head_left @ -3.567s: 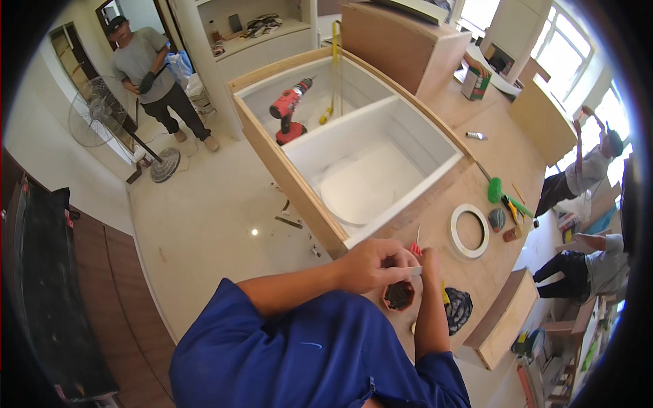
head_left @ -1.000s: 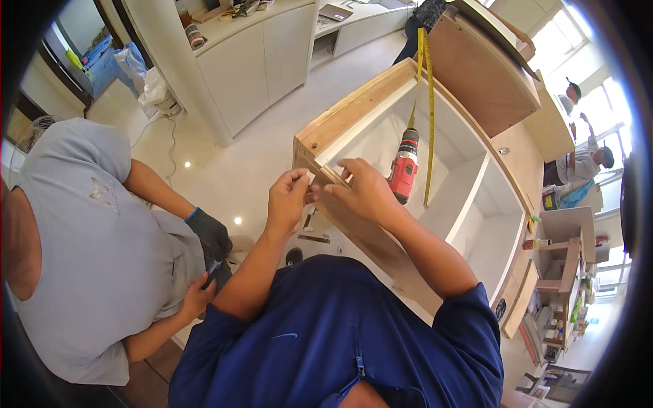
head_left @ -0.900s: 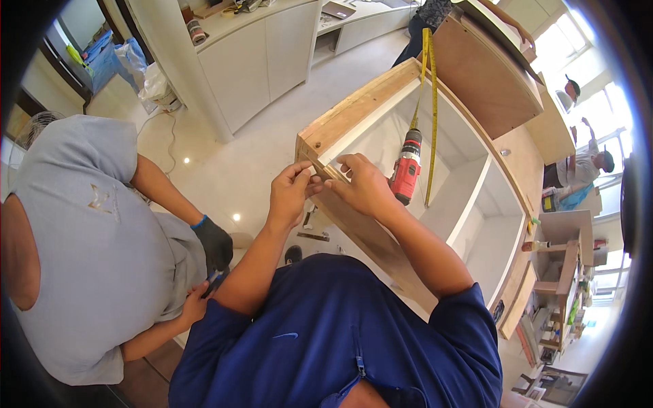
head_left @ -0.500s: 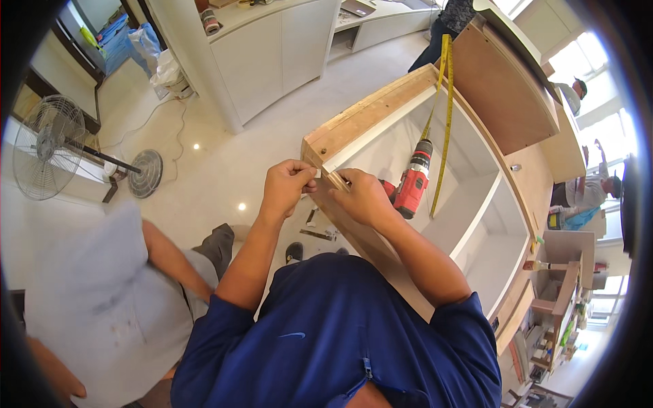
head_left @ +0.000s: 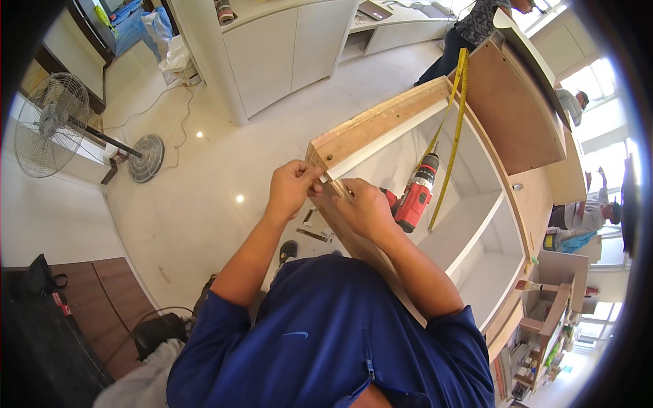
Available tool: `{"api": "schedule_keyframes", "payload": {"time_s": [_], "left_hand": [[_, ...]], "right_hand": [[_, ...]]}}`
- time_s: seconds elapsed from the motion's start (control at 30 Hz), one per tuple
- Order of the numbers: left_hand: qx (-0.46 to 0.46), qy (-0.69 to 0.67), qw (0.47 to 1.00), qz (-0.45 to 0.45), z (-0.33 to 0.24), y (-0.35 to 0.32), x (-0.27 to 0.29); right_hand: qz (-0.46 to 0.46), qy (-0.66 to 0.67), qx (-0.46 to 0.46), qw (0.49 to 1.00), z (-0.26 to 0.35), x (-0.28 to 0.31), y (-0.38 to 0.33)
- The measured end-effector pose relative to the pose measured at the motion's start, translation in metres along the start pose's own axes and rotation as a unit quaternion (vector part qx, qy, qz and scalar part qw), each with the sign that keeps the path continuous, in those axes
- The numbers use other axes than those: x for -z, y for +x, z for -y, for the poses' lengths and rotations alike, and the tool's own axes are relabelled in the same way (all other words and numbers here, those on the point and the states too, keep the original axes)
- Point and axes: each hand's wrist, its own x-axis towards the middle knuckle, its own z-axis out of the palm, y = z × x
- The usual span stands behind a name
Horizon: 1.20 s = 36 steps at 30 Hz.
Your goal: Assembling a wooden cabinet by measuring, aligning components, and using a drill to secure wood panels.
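Observation:
A cabinet carcass with raw wood edges and white compartments lies in front of me. At its near left corner my left hand pinches with thumb and forefinger. Whatever is between those fingertips is too small to make out. My right hand is closed over the near wooden edge just beside it, thumb and fingers on either side. A red and black cordless drill rests in the cabinet, right of my right hand. Next to it a yellow tape measure blade is looped over the far edge.
A floor fan stands at left, its cord on the pale floor. White cupboards are at the back. A curved brown panel leans beyond the cabinet. Several people are farther off right; a wooden rack stands at lower right.
The person in grey at my left has moved mostly out of view, uncovering brown boards and a black bag. My hands stay at the same corner; the view has shifted slightly.

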Motion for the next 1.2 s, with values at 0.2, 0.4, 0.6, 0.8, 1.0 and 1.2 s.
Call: {"api": "schedule_keyframes", "payload": {"time_s": [0.2, 0.4, 0.6, 0.8, 1.0, 1.2], "left_hand": [[-0.041, -0.066, 0.995, -0.054, 0.02, -0.015, -0.011], [0.041, -0.119, 0.992, 0.005, 0.003, -0.013, -0.006], [0.089, -0.07, 0.993, 0.04, -0.005, -0.005, 0.002], [0.016, -0.017, 1.0, 0.006, 0.008, -0.008, -0.008], [0.048, -0.067, 0.996, -0.028, 0.001, -0.005, -0.008], [0.05, -0.09, 0.995, -0.006, -0.002, 0.001, 0.0]], "right_hand": [[0.0, 0.009, 0.002, 1.0, 0.001, 0.0, 0.0], [0.01, -0.002, 0.008, 1.0, 0.008, 0.002, -0.002], [0.0, -0.004, 0.019, 1.0, 0.005, 0.0, -0.002], [-0.015, 0.002, 0.043, 0.999, 0.003, -0.003, -0.002], [-0.015, -0.011, 0.041, 0.999, 0.002, -0.003, -0.002], [-0.021, -0.007, 0.042, 0.999, 0.005, -0.002, -0.003]]}}
